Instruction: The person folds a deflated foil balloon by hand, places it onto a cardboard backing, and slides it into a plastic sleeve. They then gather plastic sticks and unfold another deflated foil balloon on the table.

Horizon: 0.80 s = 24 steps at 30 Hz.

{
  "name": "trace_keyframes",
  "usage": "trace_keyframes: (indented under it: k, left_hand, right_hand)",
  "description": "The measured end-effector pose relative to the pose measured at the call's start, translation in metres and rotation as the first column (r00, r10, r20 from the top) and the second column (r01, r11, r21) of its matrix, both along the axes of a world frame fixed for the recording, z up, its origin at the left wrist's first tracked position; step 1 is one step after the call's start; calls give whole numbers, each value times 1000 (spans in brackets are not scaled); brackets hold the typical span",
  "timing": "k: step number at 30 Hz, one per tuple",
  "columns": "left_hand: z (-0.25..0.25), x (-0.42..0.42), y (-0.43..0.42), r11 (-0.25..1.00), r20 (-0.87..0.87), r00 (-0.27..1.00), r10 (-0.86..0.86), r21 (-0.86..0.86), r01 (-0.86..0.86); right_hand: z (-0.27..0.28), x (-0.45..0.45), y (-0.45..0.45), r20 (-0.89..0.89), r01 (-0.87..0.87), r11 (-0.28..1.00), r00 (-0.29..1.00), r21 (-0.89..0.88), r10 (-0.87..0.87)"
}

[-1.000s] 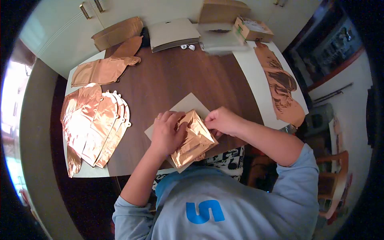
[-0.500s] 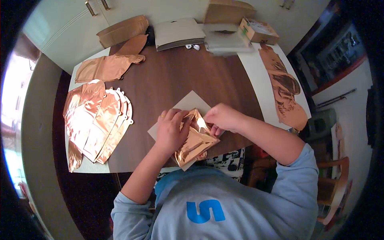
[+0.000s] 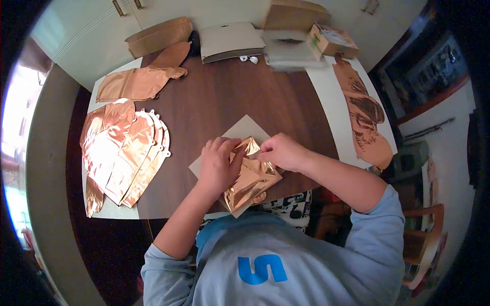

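Note:
A shiny rose-gold foil piece [image 3: 251, 182], folded and creased, lies on a pale square card [image 3: 246, 125] near the table's front edge. On its left part rests my left hand [image 3: 220, 166], its fingers bent over the foil and a ring on one of them. My right hand [image 3: 285, 152] pinches the foil at its upper right edge, thumb and forefinger pressed together. Part of the card is hidden under the foil and my left hand.
Flat foil balloons [image 3: 125, 150] overlap at the left, with more foil [image 3: 133, 84] behind them. A long foil piece [image 3: 363, 115] lies on the right. Along the back are a card stack [image 3: 230, 42], earphones [image 3: 249, 59], clear bags [image 3: 291, 51] and a small box [image 3: 333, 42].
My right hand has drawn the foil's upper right edge inward a little, and the foil's creases have changed. My left hand stays on the foil. The camera view has shifted slightly.

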<state>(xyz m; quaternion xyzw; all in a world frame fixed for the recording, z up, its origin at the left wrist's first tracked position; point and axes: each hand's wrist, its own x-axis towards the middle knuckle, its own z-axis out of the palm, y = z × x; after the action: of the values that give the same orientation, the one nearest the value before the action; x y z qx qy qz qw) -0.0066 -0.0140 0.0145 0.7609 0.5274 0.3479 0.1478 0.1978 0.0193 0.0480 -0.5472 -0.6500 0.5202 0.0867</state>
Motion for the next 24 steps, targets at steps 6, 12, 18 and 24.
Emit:
trace_keyframes:
  k: [6, 12, 18, 24]
  left_hand:
    - [16, -20, 12, 952, 189, 982, 14, -302, 44]
    - [37, -25, 30, 832, 178, 984, -4, -546, 103]
    - [28, -20, 41, 815, 159, 986, -44, -566, 127]
    - [18, -19, 44, 848, 276, 960, 47, -518, 107]
  right_hand:
    - [3, 5, 9, -108, -19, 996, 994, -86, 10]
    - [-1, 3, 16, -116, -17, 987, 993, -162, -2]
    - [0, 2, 18, -111, -18, 984, 994, -175, -2]
    - [-3, 2, 23, -201, 95, 981, 971, -168, -129]
